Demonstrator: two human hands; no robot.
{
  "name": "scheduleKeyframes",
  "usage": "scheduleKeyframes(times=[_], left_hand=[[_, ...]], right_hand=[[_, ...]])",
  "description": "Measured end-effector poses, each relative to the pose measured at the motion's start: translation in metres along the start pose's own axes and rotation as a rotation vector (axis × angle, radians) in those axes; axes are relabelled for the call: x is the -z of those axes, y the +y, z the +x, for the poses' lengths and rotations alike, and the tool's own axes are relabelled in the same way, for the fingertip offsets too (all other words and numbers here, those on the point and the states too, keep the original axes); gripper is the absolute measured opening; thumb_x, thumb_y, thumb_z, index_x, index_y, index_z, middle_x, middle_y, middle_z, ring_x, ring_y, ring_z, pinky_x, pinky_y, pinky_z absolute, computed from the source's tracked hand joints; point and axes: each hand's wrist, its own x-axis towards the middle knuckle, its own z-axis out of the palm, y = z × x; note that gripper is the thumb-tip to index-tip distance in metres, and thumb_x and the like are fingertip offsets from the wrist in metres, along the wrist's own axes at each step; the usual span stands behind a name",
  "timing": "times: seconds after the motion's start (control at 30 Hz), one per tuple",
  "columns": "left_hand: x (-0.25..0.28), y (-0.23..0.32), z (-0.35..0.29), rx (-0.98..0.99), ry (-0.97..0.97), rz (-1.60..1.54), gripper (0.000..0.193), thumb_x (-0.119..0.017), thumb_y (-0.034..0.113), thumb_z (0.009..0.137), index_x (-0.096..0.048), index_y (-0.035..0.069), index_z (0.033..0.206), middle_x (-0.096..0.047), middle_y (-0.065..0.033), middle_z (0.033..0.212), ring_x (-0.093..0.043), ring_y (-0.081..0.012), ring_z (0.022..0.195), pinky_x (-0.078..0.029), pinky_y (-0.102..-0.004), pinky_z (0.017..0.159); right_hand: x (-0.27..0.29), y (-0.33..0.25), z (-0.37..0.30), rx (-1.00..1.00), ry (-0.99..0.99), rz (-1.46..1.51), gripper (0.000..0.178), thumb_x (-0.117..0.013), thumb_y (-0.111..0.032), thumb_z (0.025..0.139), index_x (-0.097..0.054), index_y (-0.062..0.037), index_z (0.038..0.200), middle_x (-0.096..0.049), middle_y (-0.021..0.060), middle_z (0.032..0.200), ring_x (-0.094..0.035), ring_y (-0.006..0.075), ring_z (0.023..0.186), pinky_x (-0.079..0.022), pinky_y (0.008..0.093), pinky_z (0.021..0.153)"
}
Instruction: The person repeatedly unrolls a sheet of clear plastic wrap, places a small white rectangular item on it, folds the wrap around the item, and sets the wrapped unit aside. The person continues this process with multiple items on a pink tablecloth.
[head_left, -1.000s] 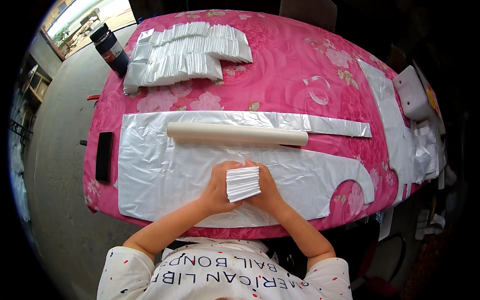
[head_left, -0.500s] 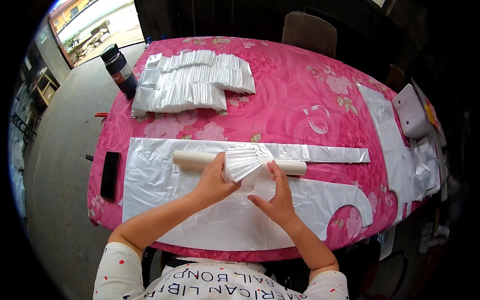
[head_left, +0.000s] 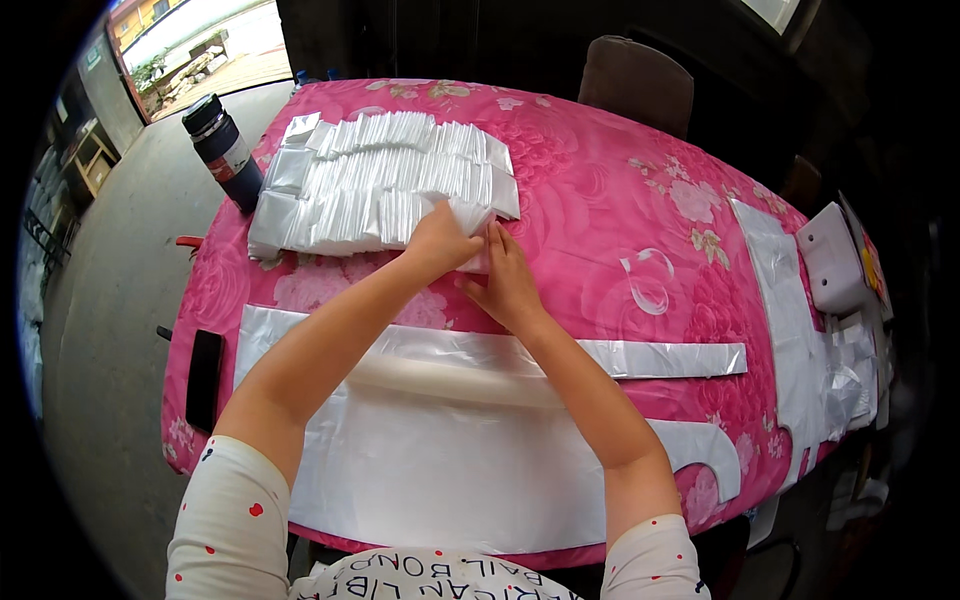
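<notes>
My left hand (head_left: 440,243) grips a bundle of folded white plastic sheets (head_left: 468,214) at the near right end of the stacked rows. Beside it, my right hand (head_left: 512,282) has its fingers stretched out against the bundle's right side, thumb apart. Several rows of folded white plastic packets (head_left: 385,172) stand close together at the far left of the table. Under my forearms a flat, shiny white plastic sheet (head_left: 450,470), cut with a curved notch at its right, lies spread out. A pale roll (head_left: 450,382) rests across it, partly hidden by my arms.
The table has a pink floral cloth (head_left: 580,250). A dark bottle (head_left: 222,155) stands at its left edge, above a black phone (head_left: 205,380). A clear loop of strip (head_left: 648,280) lies right of centre. More plastic sheets (head_left: 770,270) and a white container (head_left: 830,258) are at the right.
Both hands have moved forward from above the roll to the stacked rows, carrying the fanned bundle in my left hand. The bundle now meets the rows' near right end.
</notes>
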Motion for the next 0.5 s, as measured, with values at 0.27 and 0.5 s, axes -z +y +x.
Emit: scheduleKeyframes(times=[0.27, 0.5], left_hand=[[0.004, -0.026, -0.019, -0.495, 0.145, 0.305, 0.081, -0.067, 0.029, 0.072, -0.028, -0.009, 0.132, -0.029, -0.0270, 0.138, -0.027, -0.0362, 0.130, -0.026, -0.0410, 0.106], [0.003, -0.055, -0.019, -0.559, -0.010, 0.564, 0.076, -0.063, 0.034, 0.077, -0.031, -0.007, 0.133, -0.029, -0.0230, 0.140, -0.025, -0.0328, 0.133, -0.017, -0.0442, 0.110]], right_hand=[[-0.044, 0.023, 0.020, -0.001, 0.104, -0.190, 0.087, -0.075, -0.022, 0.066, -0.027, 0.0118, 0.130, -0.035, 0.0256, 0.133, -0.032, 0.0396, 0.125, -0.026, 0.0433, 0.106], [-0.041, 0.013, 0.025, -0.130, 0.016, -0.244, 0.098, -0.078, -0.026, 0.063, -0.022, 0.0108, 0.134, -0.031, 0.0243, 0.137, -0.024, 0.0394, 0.130, -0.019, 0.0439, 0.109]])
